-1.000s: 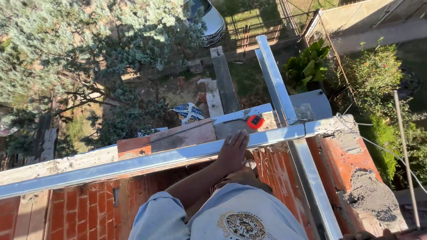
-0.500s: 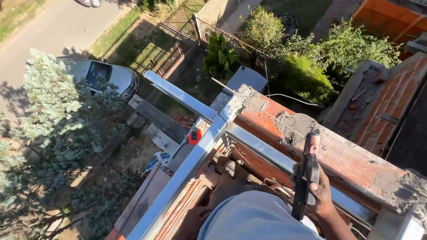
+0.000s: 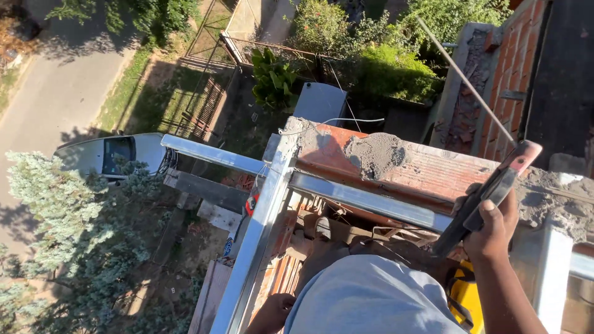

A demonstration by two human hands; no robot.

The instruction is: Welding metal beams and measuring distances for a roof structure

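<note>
My right hand [image 3: 492,227] grips a trowel [image 3: 489,192] with a dark blade and a reddish handle, held over the top of a red brick wall [image 3: 427,170]. A lump of grey mortar [image 3: 377,154] lies on the wall's top near its corner. My left hand [image 3: 272,312] is low at the bottom edge, resting by a long aluminium straightedge [image 3: 260,229]; its fingers are partly hidden, and nothing shows in it. My knee in grey trousers [image 3: 365,297] fills the lower middle.
A second aluminium bar [image 3: 365,199] runs along the wall face and out over the drop. A red clamp [image 3: 250,203] hangs at the corner. Far below are a white car [image 3: 111,154], trees, a fence and a street. A thin steel rod [image 3: 464,80] rises at right.
The view has swung to the right along the wall. My left hand has dropped from the bar to the bottom edge, and my right hand has come up with the trowel over the wall top.
</note>
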